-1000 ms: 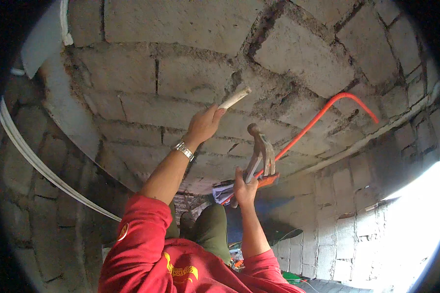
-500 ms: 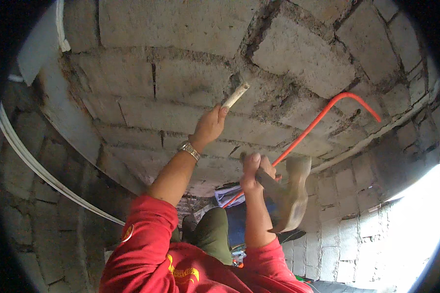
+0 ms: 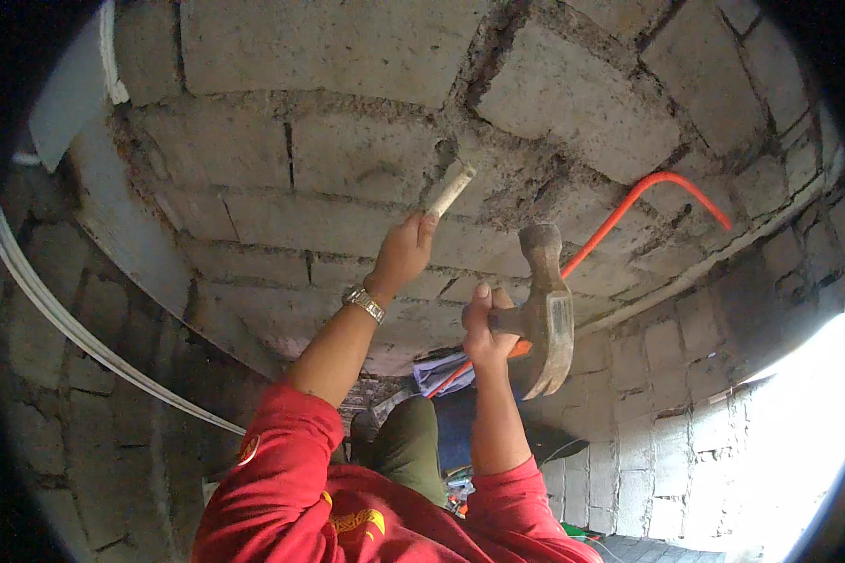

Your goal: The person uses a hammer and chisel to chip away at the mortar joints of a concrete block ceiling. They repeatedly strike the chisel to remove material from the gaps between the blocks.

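My left hand [image 3: 404, 251] is closed around a short pale rod [image 3: 453, 190], whose free end points up and right close to the block wall [image 3: 366, 150]. Most of the rod's lower part is hidden in my fist. Lower and to the right, my right hand [image 3: 487, 328] grips a claw hammer [image 3: 552, 314] by its dark handle, close under the head. The hammer's striking face points up toward the wall and its claw hangs down. Hammer and rod are apart. Below the rod's tip level, just to its right, the wall has a rough, chipped patch [image 3: 526, 183].
A bent orange conduit [image 3: 620, 220] runs up behind the hammer and curves over to the right. White cables [image 3: 75, 324] hang along the left wall. Bright light enters at the right. Below are my knee [image 3: 408, 446] and a lavender cloth [image 3: 438, 373].
The hammer head has swung upward and slightly left, its striking face now higher and nearer the rod. My left hand and the rod have barely moved.
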